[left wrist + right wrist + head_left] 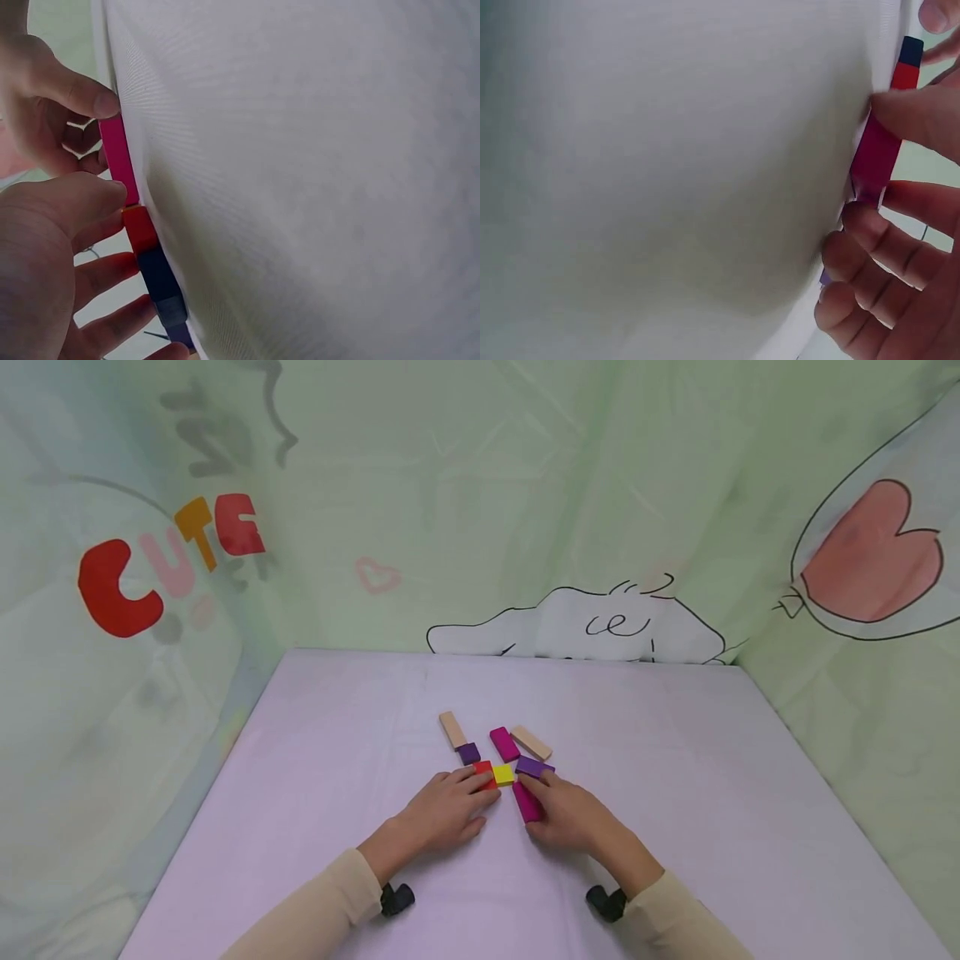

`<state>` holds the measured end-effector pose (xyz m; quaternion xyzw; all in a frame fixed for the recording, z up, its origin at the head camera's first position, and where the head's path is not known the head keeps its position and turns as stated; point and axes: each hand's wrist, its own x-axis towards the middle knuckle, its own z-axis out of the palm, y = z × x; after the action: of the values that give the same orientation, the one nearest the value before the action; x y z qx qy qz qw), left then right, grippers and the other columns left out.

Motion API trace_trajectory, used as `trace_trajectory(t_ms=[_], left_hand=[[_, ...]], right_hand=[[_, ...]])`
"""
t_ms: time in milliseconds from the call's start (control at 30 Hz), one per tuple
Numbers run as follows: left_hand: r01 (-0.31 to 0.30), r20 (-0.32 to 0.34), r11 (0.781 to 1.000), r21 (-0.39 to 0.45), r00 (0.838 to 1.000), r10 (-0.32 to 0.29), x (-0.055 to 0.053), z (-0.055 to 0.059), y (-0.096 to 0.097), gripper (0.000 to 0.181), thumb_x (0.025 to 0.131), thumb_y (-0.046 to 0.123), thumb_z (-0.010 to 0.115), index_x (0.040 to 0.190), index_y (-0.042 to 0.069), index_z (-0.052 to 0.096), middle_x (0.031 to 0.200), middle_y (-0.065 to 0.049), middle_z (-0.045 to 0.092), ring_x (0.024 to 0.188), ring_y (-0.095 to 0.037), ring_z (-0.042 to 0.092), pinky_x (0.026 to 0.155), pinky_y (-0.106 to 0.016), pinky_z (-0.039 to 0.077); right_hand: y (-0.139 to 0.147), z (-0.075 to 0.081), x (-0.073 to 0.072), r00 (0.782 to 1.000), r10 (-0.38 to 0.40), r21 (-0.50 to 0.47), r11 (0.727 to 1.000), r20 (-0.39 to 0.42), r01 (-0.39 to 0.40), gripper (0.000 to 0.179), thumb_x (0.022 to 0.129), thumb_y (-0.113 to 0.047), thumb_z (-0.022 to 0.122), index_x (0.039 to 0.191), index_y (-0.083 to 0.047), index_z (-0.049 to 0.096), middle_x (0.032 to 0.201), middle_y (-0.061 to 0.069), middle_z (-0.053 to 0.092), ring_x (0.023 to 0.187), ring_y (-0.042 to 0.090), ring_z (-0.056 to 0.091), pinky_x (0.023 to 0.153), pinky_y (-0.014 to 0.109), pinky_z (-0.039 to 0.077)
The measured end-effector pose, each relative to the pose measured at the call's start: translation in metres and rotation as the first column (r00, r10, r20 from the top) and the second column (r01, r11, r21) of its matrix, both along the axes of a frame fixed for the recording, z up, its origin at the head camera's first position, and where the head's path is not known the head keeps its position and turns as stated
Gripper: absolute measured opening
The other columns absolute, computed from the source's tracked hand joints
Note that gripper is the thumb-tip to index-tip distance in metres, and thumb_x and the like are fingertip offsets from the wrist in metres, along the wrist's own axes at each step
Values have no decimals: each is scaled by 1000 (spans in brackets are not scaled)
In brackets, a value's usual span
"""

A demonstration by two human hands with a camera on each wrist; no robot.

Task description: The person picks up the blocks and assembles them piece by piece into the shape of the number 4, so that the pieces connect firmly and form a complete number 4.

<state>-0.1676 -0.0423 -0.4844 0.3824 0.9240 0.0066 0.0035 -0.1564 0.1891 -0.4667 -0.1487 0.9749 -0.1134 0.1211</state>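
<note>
In the head view, my left hand point(447, 810) rests its fingers on a red block point(483, 767), with the thumb off to the near side. A yellow block point(503, 775) lies against the red one's right side. My right hand point(573, 814) pinches a magenta block point(528, 803) lengthwise, thumb at the near end and fingers at the far end. The right wrist view shows this magenta block point(877, 154) low over the cloth. Just beyond the right fingers lies a purple block point(534, 767). A dark purple block point(468, 753) sits at the red block's far left corner.
Farther back are a plain wooden block point(452, 730) on the left, a second magenta block point(504, 744) and another wooden block point(532, 742). A pale cloth covers the table point(337, 718). Printed fabric point(465, 527) hangs behind it and at both sides.
</note>
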Motion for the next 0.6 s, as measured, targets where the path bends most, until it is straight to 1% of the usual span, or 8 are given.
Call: trace_trajectory(t_ms=[100,233,367,467,600], left_hand=[[-5,13,1000,0,1000,5,0,0,-1,50,102,41,62,150,28,56,160,2,49,149,-23,43,112,-44,48],[-8,20,1000,-3,1000,8,0,-1,0,51,102,41,62,151,28,55,161,2,48,150,-23,42,113,-44,48],[-5,25,1000,-8,1000,5,0,-1,1,51,102,40,62,151,29,54,161,2,47,150,-23,42,113,-44,48],[-2,24,1000,-4,1000,2,1,-1,1,51,102,40,63,151,28,55,160,2,48,150,-23,42,112,-44,48],[-9,25,1000,7,1000,9,1,0,0,51,101,39,64,150,27,56,159,1,50,149,-24,44,112,-45,49]], right_hand=[[-1,-1,2,999,18,38,999,-42,-17,81,76,-29,89,149,-13,56,136,16,60,122,32,63,91,48,61],[-1,-1,4,996,30,60,998,-90,-25,77,75,-32,91,143,-12,61,127,12,61,115,26,63,89,43,62],[-1,1,6,995,27,52,998,-97,-22,74,72,-35,93,137,-12,65,127,9,62,114,24,64,89,41,62],[-1,3,9,994,37,51,998,-106,-32,73,71,-37,94,135,-13,66,130,8,64,118,25,63,94,45,60],[1,5,16,985,93,83,993,-148,-81,71,72,-40,93,133,-15,67,135,7,64,127,29,58,103,54,53]])
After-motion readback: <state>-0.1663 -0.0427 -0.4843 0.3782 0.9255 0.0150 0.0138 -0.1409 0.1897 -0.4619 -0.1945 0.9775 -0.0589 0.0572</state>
